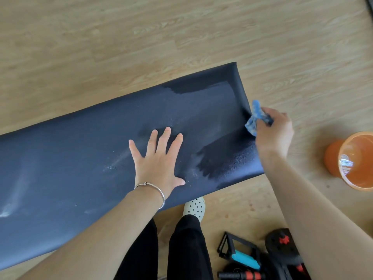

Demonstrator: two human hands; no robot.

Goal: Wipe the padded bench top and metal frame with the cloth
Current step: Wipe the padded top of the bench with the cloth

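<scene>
Blue cloth [254,118] gripped in right hand [276,132]; left hand [159,160] flat.

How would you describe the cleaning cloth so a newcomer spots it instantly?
Find the long dark navy padded bench top and go to its right end. There the right hand grips a small crumpled blue cloth at the bench edge. It is the only mottled light-blue fabric; the nearby orange plastic tub is rigid and stands apart.

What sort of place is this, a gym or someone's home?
Likely a home workout corner, though not certain: a padded bench, black-and-red weights and a blue-grip handle on a wood-look floor.
</scene>
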